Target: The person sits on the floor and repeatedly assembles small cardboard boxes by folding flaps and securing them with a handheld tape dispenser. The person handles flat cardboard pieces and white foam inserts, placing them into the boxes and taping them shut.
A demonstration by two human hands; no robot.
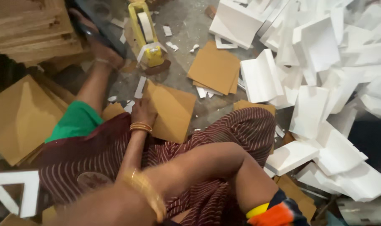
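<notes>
the brown card sheet [172,112] lies flat on the grey floor [190,29] just ahead of the knees, at about 12 o'clock from the person. one hand [143,112], which looks to be the left though the arms cross and it is hard to be sure, rests on the sheet's near-left edge with fingers curled down on it, pressing or pinching the edge. the other hand is out of view, so its fingers cannot be told; only a blurred forearm with a bangle [145,193] shows at 6 o'clock.

the sheet looks thin, light and fairly stiff, likely to bend or crease if lifted by one corner; a hold along an edge looks safer. a second card stack [214,67] sits at 1 o'clock, a yellow frame tool [145,35] at 11, more card [19,117] at 9. white folded sheets [324,83] crowd 2 to 4 o'clock, so free room lies mostly straight ahead.
</notes>
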